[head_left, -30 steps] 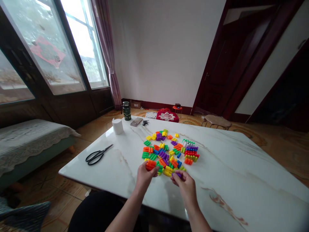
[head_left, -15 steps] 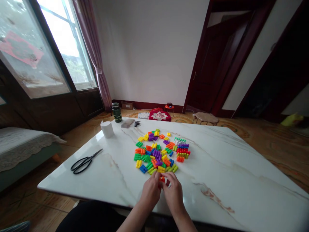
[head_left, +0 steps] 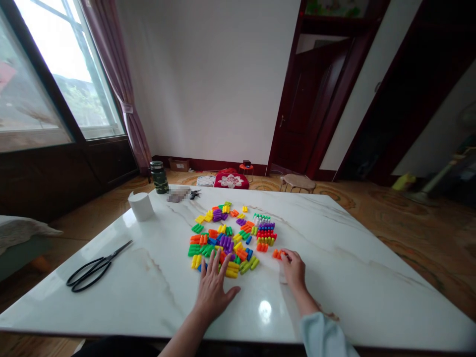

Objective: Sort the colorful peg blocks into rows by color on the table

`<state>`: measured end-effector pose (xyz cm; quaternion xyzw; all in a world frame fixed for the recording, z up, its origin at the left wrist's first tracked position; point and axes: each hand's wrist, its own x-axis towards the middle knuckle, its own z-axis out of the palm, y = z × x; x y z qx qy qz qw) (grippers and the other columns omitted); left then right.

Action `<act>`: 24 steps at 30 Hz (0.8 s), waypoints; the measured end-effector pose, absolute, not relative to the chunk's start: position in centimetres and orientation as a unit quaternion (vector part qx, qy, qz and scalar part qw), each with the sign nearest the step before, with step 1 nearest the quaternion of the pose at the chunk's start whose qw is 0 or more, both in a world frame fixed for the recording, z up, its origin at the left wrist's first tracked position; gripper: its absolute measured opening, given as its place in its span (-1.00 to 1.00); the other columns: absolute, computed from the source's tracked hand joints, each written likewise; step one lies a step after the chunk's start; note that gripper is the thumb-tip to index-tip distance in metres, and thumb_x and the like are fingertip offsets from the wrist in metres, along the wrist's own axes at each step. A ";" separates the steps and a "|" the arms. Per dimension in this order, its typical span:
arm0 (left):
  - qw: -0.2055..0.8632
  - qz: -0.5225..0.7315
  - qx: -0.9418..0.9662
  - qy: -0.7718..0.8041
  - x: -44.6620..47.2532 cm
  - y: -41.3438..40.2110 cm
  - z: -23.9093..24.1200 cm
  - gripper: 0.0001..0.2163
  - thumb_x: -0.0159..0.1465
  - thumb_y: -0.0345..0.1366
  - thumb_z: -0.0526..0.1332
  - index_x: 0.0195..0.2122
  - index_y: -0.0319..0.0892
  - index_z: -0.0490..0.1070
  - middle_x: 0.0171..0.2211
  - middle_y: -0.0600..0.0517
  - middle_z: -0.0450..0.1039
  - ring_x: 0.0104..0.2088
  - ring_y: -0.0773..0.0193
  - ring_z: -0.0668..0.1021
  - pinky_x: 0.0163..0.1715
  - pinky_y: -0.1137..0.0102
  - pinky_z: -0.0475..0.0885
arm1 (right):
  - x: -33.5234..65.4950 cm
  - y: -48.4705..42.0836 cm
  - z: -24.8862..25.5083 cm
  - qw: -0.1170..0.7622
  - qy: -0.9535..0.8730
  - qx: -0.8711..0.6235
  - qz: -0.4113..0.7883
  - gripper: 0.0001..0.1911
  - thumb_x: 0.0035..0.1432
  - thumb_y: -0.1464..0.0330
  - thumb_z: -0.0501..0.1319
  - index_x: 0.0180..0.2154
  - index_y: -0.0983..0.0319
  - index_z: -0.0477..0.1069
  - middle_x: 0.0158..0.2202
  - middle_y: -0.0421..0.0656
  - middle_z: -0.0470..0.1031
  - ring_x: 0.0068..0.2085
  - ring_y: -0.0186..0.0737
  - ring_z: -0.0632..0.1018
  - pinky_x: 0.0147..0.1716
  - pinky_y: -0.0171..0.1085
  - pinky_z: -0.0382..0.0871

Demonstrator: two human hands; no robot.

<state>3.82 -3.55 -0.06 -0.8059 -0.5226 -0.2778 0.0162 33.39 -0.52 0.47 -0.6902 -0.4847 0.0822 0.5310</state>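
Note:
A pile of small plastic blocks in many colours [head_left: 226, 238] lies on the white marble table [head_left: 345, 277]. My left hand [head_left: 213, 287] rests flat with its fingers spread, the fingertips at the near edge of the pile. My right hand [head_left: 293, 267] is to the right of the pile, its fingers closed on a short row of orange blocks [head_left: 277, 254] that sits on the table. Just beyond the orange blocks stands a neat stack of rows in white, purple, red and yellow-green [head_left: 265, 230].
Black scissors [head_left: 94, 267] lie at the table's left. A white roll [head_left: 141, 206], a dark green bottle [head_left: 159, 176], a phone [head_left: 178, 194] and keys [head_left: 194, 194] sit at the far left corner. A small stool [head_left: 297, 182] and red cushion [head_left: 231, 180] are on the floor beyond.
My hands were together at the pile's near edge holding orange blocks. They have parted: the left now lies flat by the pile, the right has carried the orange blocks to the right.

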 end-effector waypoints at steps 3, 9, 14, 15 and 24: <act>0.022 -0.269 -0.807 -0.525 4.0 -3.5 -0.6 -0.21 0.13 -0.13 0.30 0.37 0.00 0.01 0.38 -0.11 -0.01 0.36 -0.14 0.09 0.30 -0.10 -0.06 | 33.6 1.1 -0.1 0.526 -0.499 -0.684 0.077 -0.64 -0.04 0.27 0.08 -0.33 0.28 0.57 -0.29 0.03 0.57 -0.30 -0.09 0.54 -0.17 -0.11 0.43; 0.020 -0.257 -0.805 -0.534 4.0 -3.5 -0.4 -0.20 0.15 -0.12 0.29 0.38 0.00 -0.03 0.38 -0.11 0.02 0.35 -0.10 0.11 0.29 -0.09 -0.02 | 32.5 2.0 -1.2 0.544 -0.486 -0.679 0.075 -0.62 0.00 0.26 0.07 -0.24 0.29 0.54 -0.21 0.06 0.57 -0.28 -0.07 0.55 -0.17 -0.10 0.43; 0.016 -0.252 -0.804 -0.538 4.0 -3.7 0.0 -0.18 0.13 -0.13 0.30 0.38 0.01 -0.06 0.39 -0.10 -0.03 0.35 -0.10 0.11 0.30 -0.10 -0.04 | 32.5 1.8 -1.9 0.533 -0.481 -0.687 0.110 -0.57 0.01 0.21 0.10 -0.14 0.27 0.50 -0.19 0.03 0.58 -0.26 -0.06 0.57 -0.19 -0.12 0.43; 0.013 -0.250 -0.804 -0.540 4.1 -3.8 0.2 -0.17 0.12 -0.13 0.31 0.39 0.01 -0.06 0.40 -0.10 -0.05 0.36 -0.10 0.11 0.30 -0.10 -0.04 | 32.6 1.8 -2.0 0.524 -0.485 -0.691 0.112 -0.55 0.01 0.19 0.10 -0.12 0.27 0.49 -0.19 0.03 0.58 -0.26 -0.06 0.57 -0.20 -0.12 0.43; -0.035 -0.232 -0.800 -0.552 4.2 -4.0 1.2 -0.08 0.06 -0.03 0.35 0.39 0.04 -0.09 0.41 -0.10 -0.09 0.36 -0.11 0.09 0.31 -0.11 -0.07 | 32.8 2.2 -1.8 0.504 -0.465 -0.718 0.123 -0.49 -0.11 0.24 0.13 -0.07 0.25 0.44 -0.26 -0.06 0.57 -0.32 -0.12 0.54 -0.24 -0.17 0.41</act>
